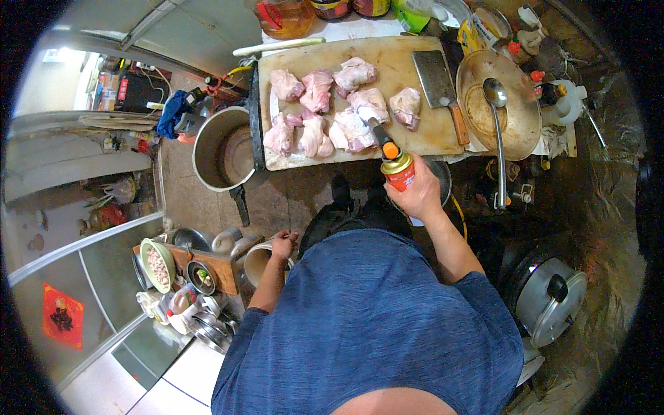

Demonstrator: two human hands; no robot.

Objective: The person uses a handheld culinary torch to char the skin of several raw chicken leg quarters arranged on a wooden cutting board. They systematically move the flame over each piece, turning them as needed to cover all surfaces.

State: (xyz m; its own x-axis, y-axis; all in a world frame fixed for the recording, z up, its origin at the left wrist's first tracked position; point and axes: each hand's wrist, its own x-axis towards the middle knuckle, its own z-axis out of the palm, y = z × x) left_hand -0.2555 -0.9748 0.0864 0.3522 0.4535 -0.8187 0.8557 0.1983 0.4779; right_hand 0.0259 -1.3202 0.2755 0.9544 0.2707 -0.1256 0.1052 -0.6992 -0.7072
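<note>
My right hand (417, 189) is closed around the red gas canister of a blowtorch (397, 174). Its black nozzle points at raw meat pieces (353, 129) on a worn cutting board (425, 140), and a pale bluish glow shows at the nozzle's tip. Several more pieces of raw, skin-on meat (316, 91) lie across the board's left and middle, with one piece (406, 108) apart on the right. A cleaver (433, 78) with a wooden handle rests at the board's right side. My left hand (284, 245) hangs low beside my body, its fingers partly curled; whether it holds anything is unclear.
An empty metal pot (224, 150) stands left of the board. Right of it sits a large wok (467, 93) with a long metal ladle (499, 135). Bottles and jars (332, 8) line the back. A pressure cooker (544, 301) is at lower right, bowls (157, 264) at lower left.
</note>
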